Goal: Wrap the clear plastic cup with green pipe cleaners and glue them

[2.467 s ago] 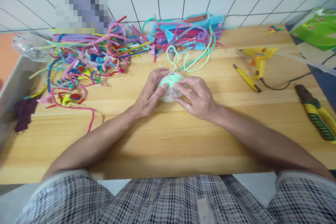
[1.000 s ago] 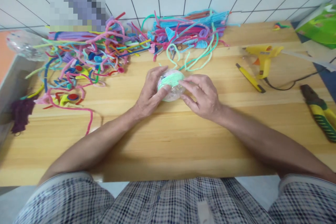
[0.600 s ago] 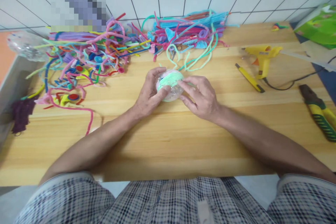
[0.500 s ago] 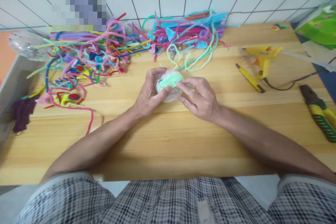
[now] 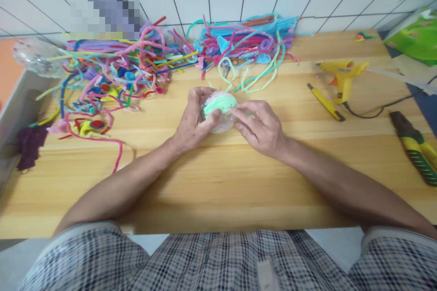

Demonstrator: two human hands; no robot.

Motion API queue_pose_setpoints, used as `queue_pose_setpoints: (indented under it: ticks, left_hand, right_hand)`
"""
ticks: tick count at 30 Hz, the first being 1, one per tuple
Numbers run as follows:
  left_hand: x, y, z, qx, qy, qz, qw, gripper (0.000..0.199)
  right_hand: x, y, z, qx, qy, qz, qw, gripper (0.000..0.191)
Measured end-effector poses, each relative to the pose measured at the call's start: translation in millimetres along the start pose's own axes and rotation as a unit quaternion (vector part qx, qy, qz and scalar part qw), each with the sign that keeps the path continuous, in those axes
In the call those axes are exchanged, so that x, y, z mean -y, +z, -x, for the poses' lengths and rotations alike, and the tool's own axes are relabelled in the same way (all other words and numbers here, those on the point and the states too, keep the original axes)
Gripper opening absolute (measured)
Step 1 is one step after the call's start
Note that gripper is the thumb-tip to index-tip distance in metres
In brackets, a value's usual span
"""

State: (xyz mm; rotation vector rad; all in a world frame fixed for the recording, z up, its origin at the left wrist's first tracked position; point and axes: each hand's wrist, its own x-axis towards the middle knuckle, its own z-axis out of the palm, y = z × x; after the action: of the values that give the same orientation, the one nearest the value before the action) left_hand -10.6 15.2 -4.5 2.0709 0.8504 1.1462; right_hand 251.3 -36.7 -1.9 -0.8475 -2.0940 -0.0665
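A clear ball (image 5: 225, 122) is held over the middle of the wooden table, its upper part covered with rows of mint-green pipe cleaner (image 5: 221, 102) and some pale pink. My left hand (image 5: 195, 120) grips the ball from the left, thumb on the near side and fingers round the back. At the ball's right side, my right hand (image 5: 262, 126) is closed in a pinch, thumb and forefinger at the end of the mint-green pipe cleaner. Its fingertips partly hide that end. Loose mint-green pipe cleaners (image 5: 261, 82) lie just behind the hands.
Piles of coloured pipe cleaners (image 5: 112, 54) stretch along the tiled wall. On the right lie a yellow glue gun (image 5: 343, 77) with a cord, a yellow cutter knife (image 5: 326, 102) and pliers (image 5: 411, 145). A clear balloon-like ball (image 5: 39, 57) sits far left, near a purple piece (image 5: 32, 145).
The ball has turned slightly in my left hand, and the left thumb has shifted a little. My right hand stays pinched at its right side.
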Motion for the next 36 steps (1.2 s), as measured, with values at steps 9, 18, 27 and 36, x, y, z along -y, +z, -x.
queue_pose_setpoints:
  ticks: [9,18,27,36]
  left_hand:
    - [1.4,-0.8,2.8,0.005,-0.009,-0.002,1.000,0.057]
    - [2.8,1.7,2.9,-0.002,-0.012,0.010,1.000,0.056]
    - [0.4,3.7,2.7,0.036,-0.047,0.070,0.996,0.056]
    - [-3.4,2.8,0.2,0.031,-0.053,0.103,0.993,0.059]
  right_hand:
    - [2.5,2.4,-4.7,-0.025,-0.003,-0.030,0.999,0.055]
    - [-0.7,4.5,-12.9,-0.019,0.052,-0.046,0.997,0.038]
    - [-4.4,0.4,-19.8,-0.017,0.074,-0.072,0.995,0.034]
    - [-8.1,4.4,-16.1,-0.071,0.017,-0.069,0.995,0.035]
